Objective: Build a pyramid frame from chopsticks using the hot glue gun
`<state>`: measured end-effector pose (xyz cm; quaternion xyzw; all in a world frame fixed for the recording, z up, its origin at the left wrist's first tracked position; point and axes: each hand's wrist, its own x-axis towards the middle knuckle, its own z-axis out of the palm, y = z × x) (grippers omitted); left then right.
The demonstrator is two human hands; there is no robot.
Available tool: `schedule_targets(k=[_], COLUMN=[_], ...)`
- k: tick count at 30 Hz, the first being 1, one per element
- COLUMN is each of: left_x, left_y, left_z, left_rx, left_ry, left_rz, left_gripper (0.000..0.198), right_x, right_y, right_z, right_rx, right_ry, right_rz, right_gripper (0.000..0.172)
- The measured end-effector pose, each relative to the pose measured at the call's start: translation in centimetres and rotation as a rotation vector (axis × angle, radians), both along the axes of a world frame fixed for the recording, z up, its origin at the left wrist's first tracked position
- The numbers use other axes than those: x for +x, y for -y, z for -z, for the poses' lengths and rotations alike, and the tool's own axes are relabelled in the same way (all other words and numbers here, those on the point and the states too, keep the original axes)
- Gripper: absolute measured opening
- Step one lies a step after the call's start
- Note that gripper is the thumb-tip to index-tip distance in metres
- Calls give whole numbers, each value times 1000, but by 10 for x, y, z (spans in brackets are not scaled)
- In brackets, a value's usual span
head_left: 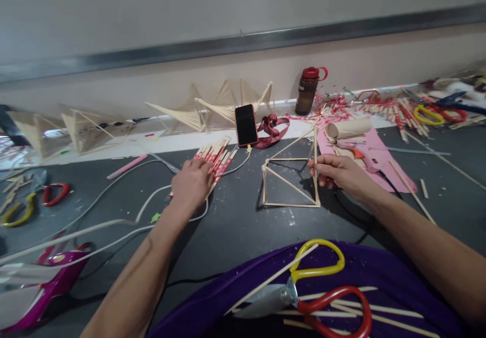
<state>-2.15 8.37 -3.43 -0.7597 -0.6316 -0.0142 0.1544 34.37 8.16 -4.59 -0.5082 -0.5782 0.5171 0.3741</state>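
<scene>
My left hand (194,178) rests on a bundle of chopsticks in red and white paper (218,156), its fingers curled over the near end; whether they grip any is hidden. My right hand (331,172) pinches the right upright of a small frame of wooden sticks (291,205), which stands on the dark table (228,236). The frame has a square base outline, diagonal sticks and a peak at the back right. Scissors with one yellow and one red handle (286,295) lie on the purple cloth in my lap, among several loose sticks (379,308).
Behind stand a phone (246,125), a red-capped bottle (307,92) and fan-like stick models (182,112). At right, pink paper (398,176) bears a cardboard tube (349,127) and a glue gun (366,159). White cables (140,209) cross the left side near more scissors (28,210).
</scene>
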Motion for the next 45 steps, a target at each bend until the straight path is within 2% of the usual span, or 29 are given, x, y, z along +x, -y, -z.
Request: schedule_targets(k=[4,8,11,15,22,28,32,40,45], left_x=[31,49,56,59,68,95,98,98,95], left_y=[3,-13,-27,-38,-62,-93,-101,-104,-107], left_z=[-2,-1,3,7,-1,14,21,21,23], left_rx=[-67,-197,-225,-237,-263,-171,-142,-123,-115], left_ry=[15,7,5,17,70,132,163,236,349], left_rz=[94,111,108,73,-13,-165,-199,-195,-214], left_gripper=[33,29,30,34,34,42,39,36,33], right_x=[-2,-4,-2,0,0,-3,-3,-2,-3], right_y=[2,3,2,-1,-4,-1,-2,-3,-3], right_z=[-5,-8,-6,0,0,-4,-3,-2,-1], right_rx=[-21,-34,-16,10,0,-4,9,1,-9], right_ry=[-4,4,16,28,22,31,34,10,-2], right_rz=[10,17,3,-23,-40,-34,-40,-49,-43], right_gripper=[28,27,26,26,25,26,27,26,26])
